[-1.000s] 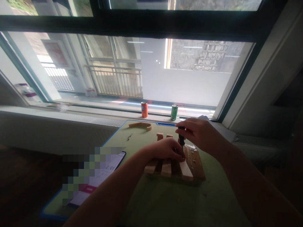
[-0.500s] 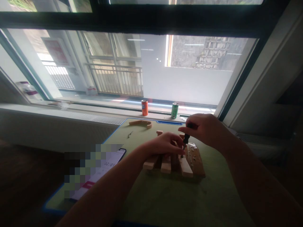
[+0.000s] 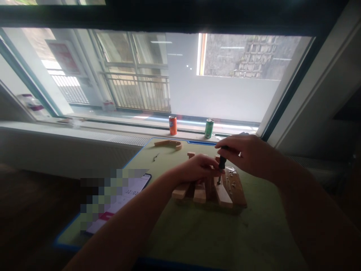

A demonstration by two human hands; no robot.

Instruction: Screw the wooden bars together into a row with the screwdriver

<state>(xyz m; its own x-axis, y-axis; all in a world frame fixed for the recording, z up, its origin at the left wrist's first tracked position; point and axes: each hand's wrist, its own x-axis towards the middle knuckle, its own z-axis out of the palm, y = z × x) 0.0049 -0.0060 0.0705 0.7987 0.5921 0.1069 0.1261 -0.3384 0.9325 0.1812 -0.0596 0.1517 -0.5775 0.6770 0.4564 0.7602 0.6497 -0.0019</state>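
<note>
A black-handled screwdriver (image 3: 222, 162) stands nearly upright, its handle top held in the closed fingers of my right hand (image 3: 242, 152). Its tip meets a dark screw (image 3: 219, 183) in a pale wooden slat (image 3: 224, 197). My left hand (image 3: 200, 167) is closed, thumb and finger pinching around the shaft just under the handle. Beneath that hand lie two more wooden pieces, a left one (image 3: 180, 192) and a middle one (image 3: 200, 195); their middles are hidden. Right of the slat, a brown wooden block (image 3: 238, 192) carries a clear plastic bag (image 3: 231, 177) with several small metal parts.
A curved wooden piece (image 3: 169, 143) and a small metal bit (image 3: 155, 157) lie on the green blue-edged mat (image 3: 175, 233). A phone (image 3: 124, 203) lies at left, partly pixelated. An orange can (image 3: 173, 125) and a green can (image 3: 209, 128) stand on the windowsill.
My left fingertips have risen from near the screw to the screwdriver's shaft, so the screw shows more plainly. My right fingers have shifted around the handle's top. The view has tilted slightly.
</note>
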